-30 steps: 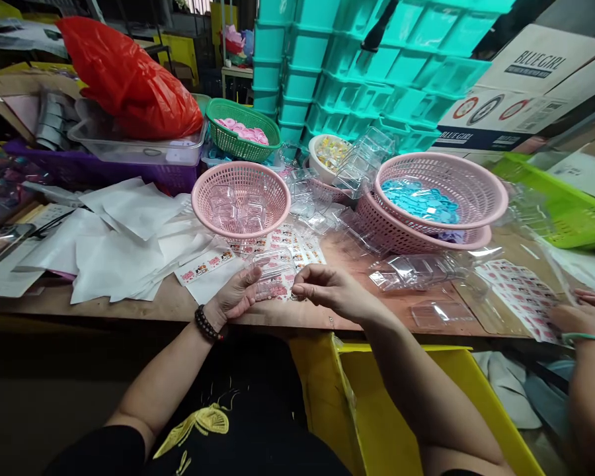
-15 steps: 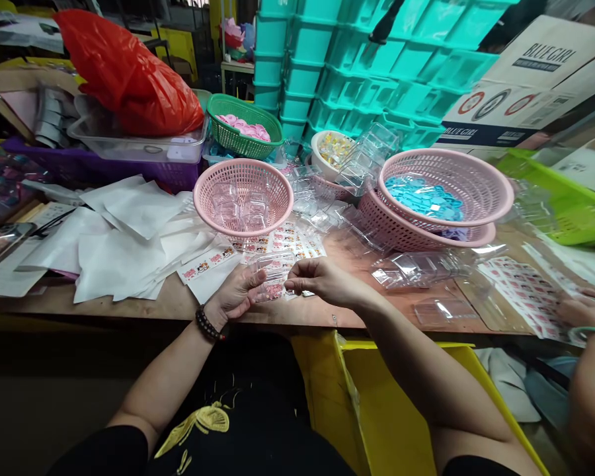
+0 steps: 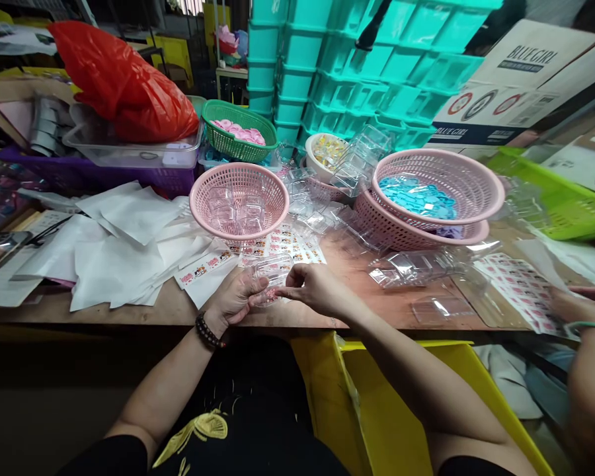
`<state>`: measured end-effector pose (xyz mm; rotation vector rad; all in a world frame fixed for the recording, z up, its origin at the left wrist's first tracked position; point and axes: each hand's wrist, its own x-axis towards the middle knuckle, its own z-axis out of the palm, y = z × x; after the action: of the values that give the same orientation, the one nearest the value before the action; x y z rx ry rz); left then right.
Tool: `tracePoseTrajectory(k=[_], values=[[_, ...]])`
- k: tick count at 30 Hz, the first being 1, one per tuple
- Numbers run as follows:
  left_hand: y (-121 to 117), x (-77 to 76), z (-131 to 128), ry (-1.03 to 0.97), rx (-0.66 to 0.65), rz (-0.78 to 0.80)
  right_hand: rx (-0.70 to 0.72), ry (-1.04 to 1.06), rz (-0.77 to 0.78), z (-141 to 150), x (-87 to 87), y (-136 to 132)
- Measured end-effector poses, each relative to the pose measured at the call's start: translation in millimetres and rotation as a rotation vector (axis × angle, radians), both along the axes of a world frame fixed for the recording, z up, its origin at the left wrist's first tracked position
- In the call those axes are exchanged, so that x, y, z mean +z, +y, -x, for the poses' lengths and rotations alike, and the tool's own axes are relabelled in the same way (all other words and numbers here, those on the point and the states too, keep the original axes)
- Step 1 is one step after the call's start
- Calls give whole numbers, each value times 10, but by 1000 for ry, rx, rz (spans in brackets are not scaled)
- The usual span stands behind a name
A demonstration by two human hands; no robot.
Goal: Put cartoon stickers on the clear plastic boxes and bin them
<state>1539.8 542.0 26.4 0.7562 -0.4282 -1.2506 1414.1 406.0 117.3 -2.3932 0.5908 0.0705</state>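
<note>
My left hand grips a clear plastic box by its left side, just above the table's front edge. A pink printed sticker shows on the box's near part. The fingers of my right hand are curled, with the fingertips at the box's right side by the sticker; whether they pinch anything is too small to see. Behind the box lie sticker sheets with small cartoon prints. A sticker strip on white backing lies left of the box. Beyond it, a pink basket holds several clear boxes.
White backing papers cover the left. At right are stacked pink baskets with blue pieces, and clear plastic packs. Teal bins rise behind. A co-worker's hand is beside another sticker sheet. A yellow bin stands below the table.
My right hand's fingertips have moved down and left along the box, towards the pink sticker. My left hand keeps its grip. The co-worker's hand has shifted slightly, and the view has turned a little.
</note>
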Motion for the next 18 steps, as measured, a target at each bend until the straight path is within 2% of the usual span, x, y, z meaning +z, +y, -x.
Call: tracePoseTrajectory(k=[3, 5, 6, 7, 10, 12, 15, 18], values=[[4, -15, 16, -15, 29, -18, -112, 5, 294, 80, -18, 62], [13, -31, 31, 15, 49, -32, -226, -10, 360, 139, -55, 34], [19, -37, 42, 38, 53, -40, -260, -25, 294, 165, -86, 2], [23, -38, 55, 60, 46, -46, -259, -40, 151, 187, -126, -34], [28, -11, 96, 72, -57, -21, -120, -85, -462, 226, -292, -125], [24, 22, 112, 25, -142, 6, -55, -122, -735, 229, -414, -145], [28, 55, 113, -93, -170, -35, -73, -152, -905, 202, -551, -142], [98, 76, 99, -241, -160, -228, -111, -103, -983, 145, -601, -156]])
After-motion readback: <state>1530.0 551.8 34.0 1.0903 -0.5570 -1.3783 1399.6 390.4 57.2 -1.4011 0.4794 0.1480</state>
